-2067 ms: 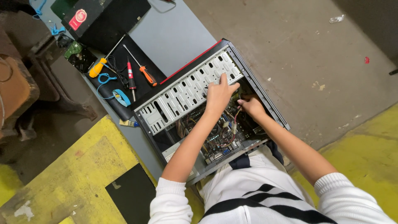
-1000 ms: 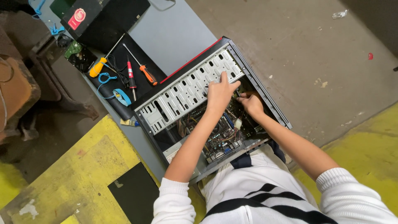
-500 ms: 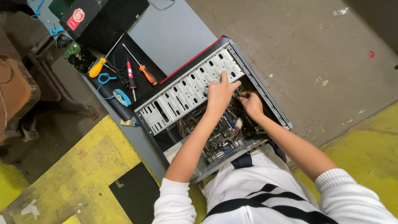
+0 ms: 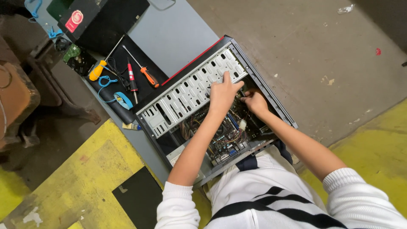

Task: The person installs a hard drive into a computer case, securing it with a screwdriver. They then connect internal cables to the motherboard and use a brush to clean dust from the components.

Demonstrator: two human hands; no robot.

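Both hands are shifting only slightly from the earlier frames, staying deep in the open computer case (image 4: 271,99) lying on its side on the grey table (image 4: 178,38). Left hand (image 4: 223,94) is pressing its spread fingers against the perforated drive cage (image 4: 186,95), seemingly steadying it. Right hand (image 4: 255,101) is curling around wiring beside the case's far wall; whether it is pinching anything is hidden. Screwdrivers (image 4: 140,70) are lying well apart, leaving elbow room.

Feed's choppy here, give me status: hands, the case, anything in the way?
Both hands inside open computer case. Left hand on drive cage; right hand among cables, grip unclear. Screwdrivers lie off to the side.
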